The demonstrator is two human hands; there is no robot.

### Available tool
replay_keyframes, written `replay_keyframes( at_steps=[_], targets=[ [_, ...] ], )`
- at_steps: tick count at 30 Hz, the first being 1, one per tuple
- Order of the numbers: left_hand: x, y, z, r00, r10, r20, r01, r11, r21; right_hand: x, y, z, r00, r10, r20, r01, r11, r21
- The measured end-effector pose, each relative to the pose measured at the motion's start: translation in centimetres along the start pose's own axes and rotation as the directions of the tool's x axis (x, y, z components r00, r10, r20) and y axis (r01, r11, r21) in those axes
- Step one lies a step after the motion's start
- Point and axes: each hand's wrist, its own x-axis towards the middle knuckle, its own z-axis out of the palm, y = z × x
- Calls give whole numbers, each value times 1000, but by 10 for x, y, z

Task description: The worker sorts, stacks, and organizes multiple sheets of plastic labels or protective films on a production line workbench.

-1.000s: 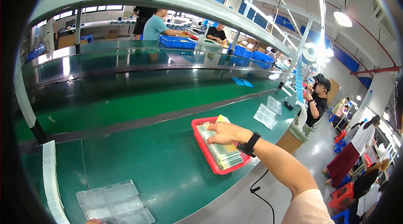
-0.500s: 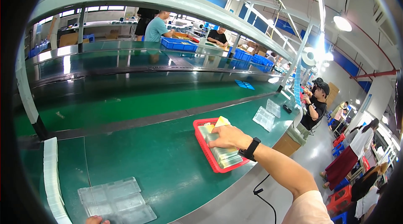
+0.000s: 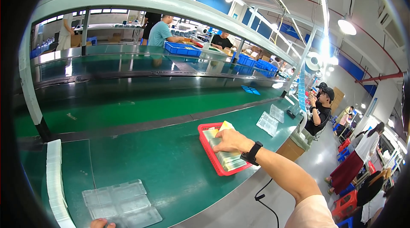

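Observation:
My right hand [image 3: 232, 141], with a black band on its wrist, reaches into a red plastic basket [image 3: 204, 144] on the green table. Its thumb and fingers grip a row of thin, flat, pale-greenish translucent pieces [image 3: 228, 159] standing packed together. Behind the fingers, a yellowish-white piece [image 3: 226, 125] sticks up at the basket's far side. At the lower edge only the fingertips of my left hand [image 3: 101, 223] show. They are at the near edge of a clear plastic tray [image 3: 124, 200] with several shallow compartments; whether they grip it is hidden.
A long row of pale thin pieces [image 3: 57, 185] stands at the left. Two clear trays [image 3: 267, 124] lie beyond the basket, near a small black object [image 3: 291, 114]. A blue flat piece [image 3: 250, 90] lies on the belt [image 3: 141, 110]. A white post [image 3: 29, 87] rises at left. Co-workers sit farther off.
The view has shifted slightly. My right hand stays on the pieces in the basket, and my left fingertips stay by the clear tray. A person has come into view at the far left.

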Motion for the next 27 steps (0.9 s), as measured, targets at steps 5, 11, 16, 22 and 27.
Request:
replay_keyframes(
  at_steps=[5,11,16,22,27],
  targets=[
    [-3,-2,0,1000,-13,8,13,1000,-15,3,-4,-3,996,32,81,-31,999,-10],
    [-6,-4,1,1000,-5,-17,4,1000,-9,0,-7,-5,994,48,94,-47,999,-10],
    [-5,-5,1,1000,11,-29,-11,1000,-17,3,0,-2,998,18,54,-18,1000,11],
    [-4,-3,1,999,23,-28,-23,1000,-8,-1,-7,-13,1000,3,14,-3,1000,21],
    [-5,-3,2,999,24,-38,-25,1000,-9,5,-3,-10,1000,-3,6,3,1000,17]
  ],
)
